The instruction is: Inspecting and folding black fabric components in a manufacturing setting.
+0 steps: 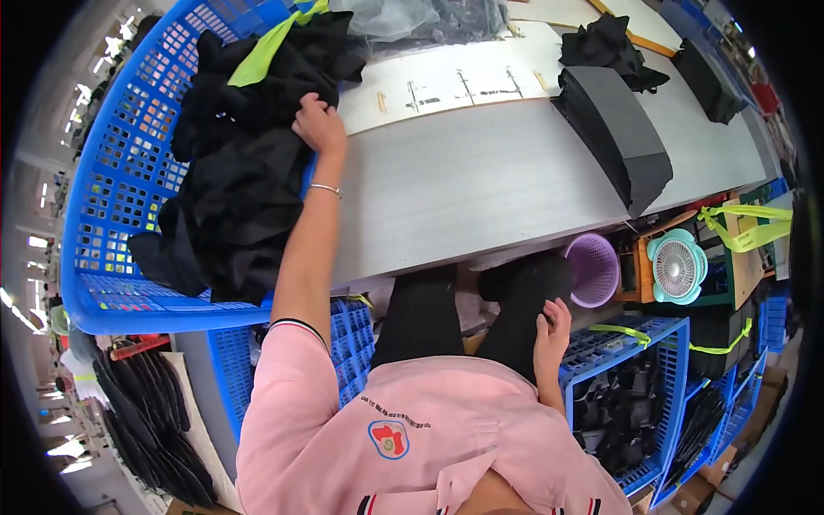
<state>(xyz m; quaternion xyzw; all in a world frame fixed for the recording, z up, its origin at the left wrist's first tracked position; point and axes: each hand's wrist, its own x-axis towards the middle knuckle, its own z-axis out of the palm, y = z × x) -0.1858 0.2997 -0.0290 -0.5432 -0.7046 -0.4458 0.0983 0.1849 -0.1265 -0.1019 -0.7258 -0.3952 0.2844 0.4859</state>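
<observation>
My left hand reaches to the edge of a big blue plastic basket, its fingers curled into the black cloth heaped there. The fingertips are partly hidden, but they look closed on the cloth. A lime-green strip lies across the top of the heap. By my right thigh rests my right hand, holding nothing, with its fingers loosely bent and the thumb apart.
A grey table bears a white marked board, clear plastic bags, a stack of black panels and crumpled black cloth. Below are a purple bin, a small fan and blue crates.
</observation>
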